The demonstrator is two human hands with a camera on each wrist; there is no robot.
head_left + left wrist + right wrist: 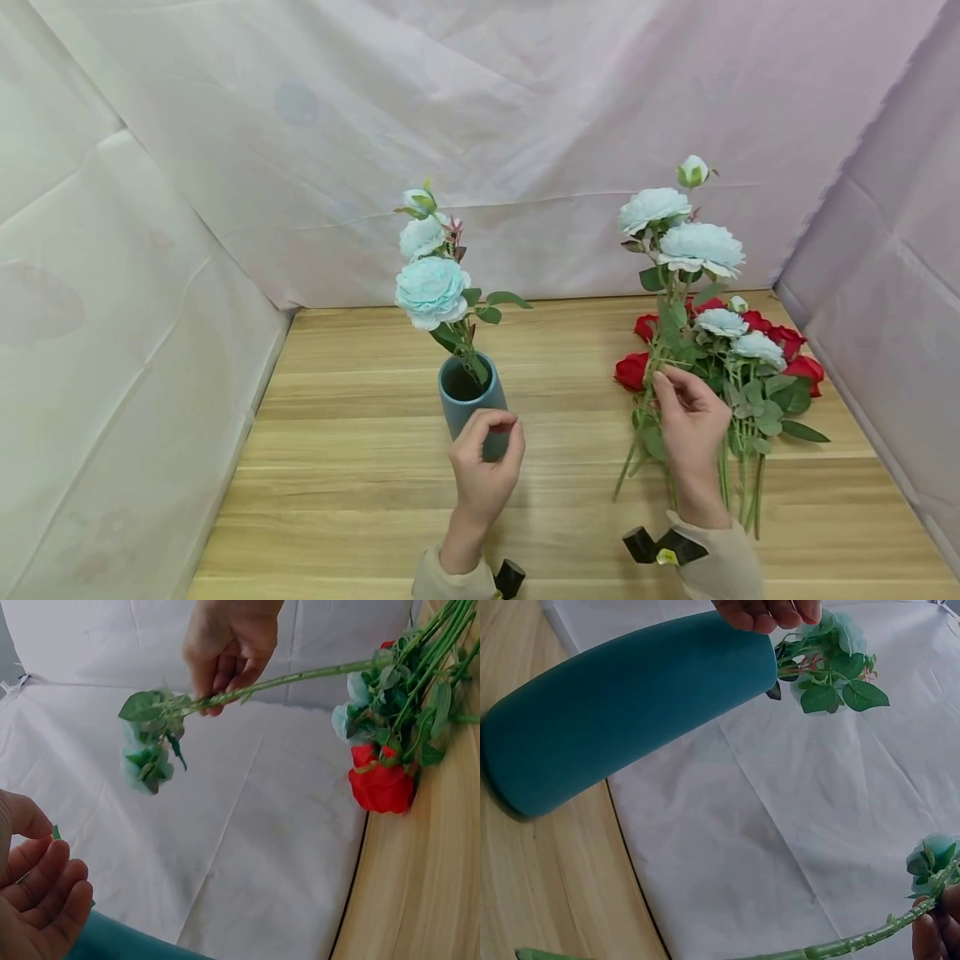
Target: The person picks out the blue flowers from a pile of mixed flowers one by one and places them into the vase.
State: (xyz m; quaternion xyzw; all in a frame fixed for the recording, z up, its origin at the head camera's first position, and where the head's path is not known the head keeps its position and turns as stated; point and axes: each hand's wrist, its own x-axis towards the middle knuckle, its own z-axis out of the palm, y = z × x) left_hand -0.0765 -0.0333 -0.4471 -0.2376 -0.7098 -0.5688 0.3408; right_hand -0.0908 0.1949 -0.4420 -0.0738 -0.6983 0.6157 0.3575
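Note:
A blue-green vase (453, 415) stands near the table's middle, holding one pale blue artificial flower stem (432, 292) that leans left out of its mouth. My left hand (483, 471) is by the vase's front, thumb and fingers loosely curled; I see nothing gripped in it. In the left wrist view a small green tip (56, 832) shows at those fingers, perhaps a leaf behind them. My right hand (693, 425) pinches the green stem (322, 673) of another pale blue flower (701, 248), its blooms upright above the pile; the right wrist view shows the stem's lower end.
On the table's right lies a pile of red roses (804, 373) and pale blue flowers (757, 348), stems toward the front. Pale cloth (525, 100) hangs behind and at both sides of the wooden table (337, 467).

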